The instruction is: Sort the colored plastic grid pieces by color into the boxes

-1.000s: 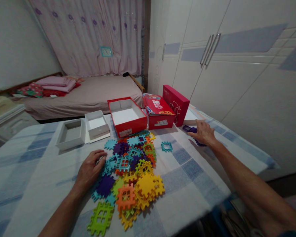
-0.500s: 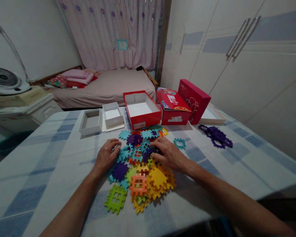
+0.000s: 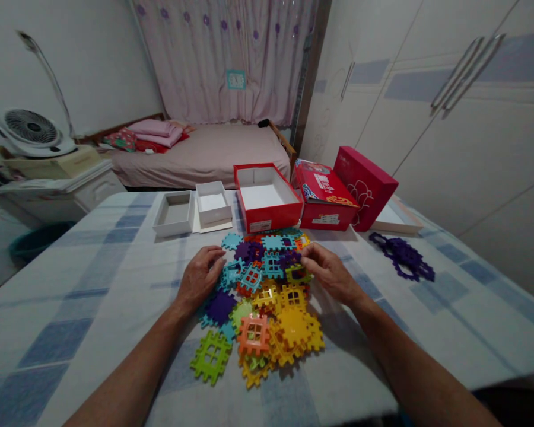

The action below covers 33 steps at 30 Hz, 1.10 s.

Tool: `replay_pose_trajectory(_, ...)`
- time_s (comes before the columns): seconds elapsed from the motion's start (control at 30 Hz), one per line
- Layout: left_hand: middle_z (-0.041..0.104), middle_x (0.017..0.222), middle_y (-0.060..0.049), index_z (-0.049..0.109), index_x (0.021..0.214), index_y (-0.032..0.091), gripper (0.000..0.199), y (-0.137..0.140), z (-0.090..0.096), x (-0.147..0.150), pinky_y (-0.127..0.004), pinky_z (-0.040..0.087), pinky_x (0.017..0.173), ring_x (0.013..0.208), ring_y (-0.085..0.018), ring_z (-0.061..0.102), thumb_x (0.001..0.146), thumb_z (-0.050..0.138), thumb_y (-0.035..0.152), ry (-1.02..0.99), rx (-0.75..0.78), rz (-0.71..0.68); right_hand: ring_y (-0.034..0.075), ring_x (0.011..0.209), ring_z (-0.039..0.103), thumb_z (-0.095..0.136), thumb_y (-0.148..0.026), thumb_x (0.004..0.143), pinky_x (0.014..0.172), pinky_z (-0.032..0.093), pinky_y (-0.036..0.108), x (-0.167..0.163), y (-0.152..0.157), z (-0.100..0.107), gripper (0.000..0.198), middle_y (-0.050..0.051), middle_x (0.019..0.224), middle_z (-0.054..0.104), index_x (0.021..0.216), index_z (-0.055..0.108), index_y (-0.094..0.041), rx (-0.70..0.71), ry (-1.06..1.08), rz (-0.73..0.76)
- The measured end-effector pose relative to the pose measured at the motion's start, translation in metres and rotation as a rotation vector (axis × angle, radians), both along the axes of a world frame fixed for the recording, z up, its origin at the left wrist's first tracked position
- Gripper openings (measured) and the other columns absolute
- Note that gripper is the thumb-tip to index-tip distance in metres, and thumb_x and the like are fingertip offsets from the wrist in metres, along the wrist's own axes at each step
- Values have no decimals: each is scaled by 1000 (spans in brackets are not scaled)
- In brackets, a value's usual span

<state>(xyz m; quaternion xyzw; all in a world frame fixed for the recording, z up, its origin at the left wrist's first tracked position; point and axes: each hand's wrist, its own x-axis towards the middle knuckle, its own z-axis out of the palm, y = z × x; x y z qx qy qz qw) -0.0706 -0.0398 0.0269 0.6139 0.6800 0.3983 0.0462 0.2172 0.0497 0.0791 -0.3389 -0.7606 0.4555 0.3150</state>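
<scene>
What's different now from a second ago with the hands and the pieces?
The right hand let go of the purple pieces and moved left to the pile, at its right edge. The loose blue piece beside the pile no longer shows; I can't tell where it went. The left hand stayed at the pile's left edge, and the boxes stayed put.

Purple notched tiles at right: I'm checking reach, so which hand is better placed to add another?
Probably the right hand: it's at the right edge of the tile heap, nearer the purple notched tiles; the left hand is opposite.
</scene>
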Motion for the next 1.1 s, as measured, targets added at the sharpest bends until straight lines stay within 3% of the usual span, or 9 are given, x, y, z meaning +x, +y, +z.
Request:
replay_pose_trajectory(0.13,63,113,-10,65,104,18,26,-5,10,13,-39,46,99,110,-21,58,89,46,27,126,143,-66,12,70,50,55,-41,81,65,43,26,6,13,-7,22,-2,76,53,80,51,-20,-185,146,-150)
replay_pose_trajectory(0.27,62,118,-10,62,112,20,28,-9,16,19,-41,47,97,112,-23,56,89,47,25,269,135,-163,13,72,55,58,-44,78,67,46,28,7,17,-11,30,0,83,59,96,55,-20,-312,193,-226)
replay_pose_trajectory(0.37,61,120,-11,62,113,22,28,-10,19,22,-44,47,97,113,-24,55,89,47,25,356,120,-178,15,78,57,62,-41,76,71,46,29,6,15,-11,37,0,88,61,106,56,-19,-250,132,-117)
replay_pose_trajectory(0.47,59,124,-11,59,119,23,31,-11,22,29,-45,46,98,116,-25,54,89,49,23,438,169,-216,15,80,58,61,-35,78,72,46,30,3,10,-11,31,1,90,62,104,58,-19,-139,24,18)
replay_pose_trajectory(0.6,52,135,-14,54,128,22,40,-13,20,43,-48,45,101,126,-28,47,88,53,22,541,211,-373,16,83,56,58,-26,80,74,43,30,-1,3,-11,12,3,91,60,90,60,-19,108,-151,11)
replay_pose_trajectory(0.7,52,135,-17,53,130,20,41,-13,16,50,-48,48,97,124,-29,50,89,52,22,568,180,-432,17,87,55,60,-24,79,77,42,30,-3,-2,-10,12,3,94,60,91,59,-19,243,-220,24)
replay_pose_trajectory(0.93,62,123,-12,56,123,19,38,-12,13,51,-46,47,100,123,-27,51,85,56,16,399,220,-485,16,80,54,59,-24,79,72,39,28,-6,-8,-7,10,1,86,60,87,57,-20,231,-254,19)
replay_pose_trajectory(1.1,65,112,-10,62,111,20,31,-13,14,52,-41,47,98,117,-22,55,83,56,8,190,276,-494,15,75,53,55,-30,79,68,41,27,-4,-1,-11,14,-1,81,57,90,54,-21,73,-58,-44)
